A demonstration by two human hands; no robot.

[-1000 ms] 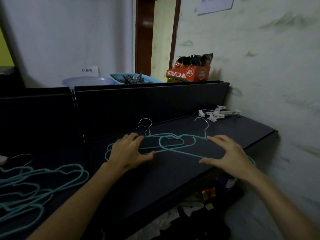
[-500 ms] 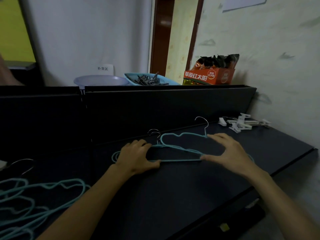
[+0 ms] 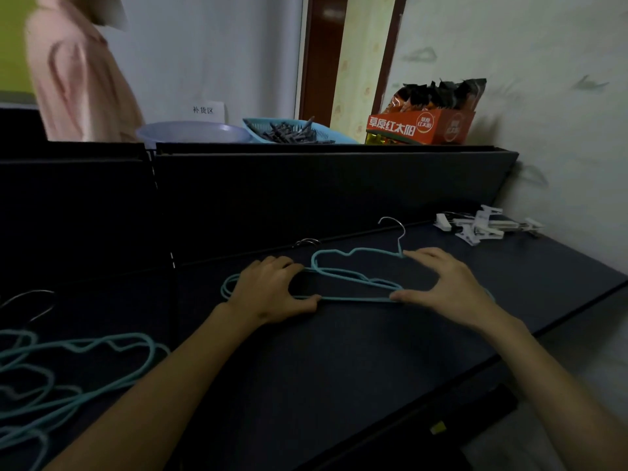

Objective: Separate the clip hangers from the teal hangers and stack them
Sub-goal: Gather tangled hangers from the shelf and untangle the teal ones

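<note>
Fingers spread and nearly straight on both hands: left hand [image 3: 272, 290] pressing on the left end of the thin teal wire hangers [image 3: 353, 280] at frame centre, thumb on the bottom bar; right hand [image 3: 448, 287] bracketing the right end, thumb tip on the bar, fingertips by the neck below the steel hook [image 3: 394, 226]. Nothing clenched. Probably squaring the small stack on the dark shelf top [image 3: 339, 368].

To do it well: press inward evenly from both ends, line up the hooks, keep the bars flat so none springs out.

More loose teal hangers [image 3: 68, 372] heaped at lower left. White plastic clip hangers [image 3: 482, 226] piled well apart at right, near the wall.

Along the back ledge: pale purple plastic basin [image 3: 193, 130], contents not visible; blue mesh basket [image 3: 258, 127] full of dark pegs [image 3: 292, 132]; orange cardboard display box [image 3: 421, 125] holding dark snack packets [image 3: 438, 93].
</note>
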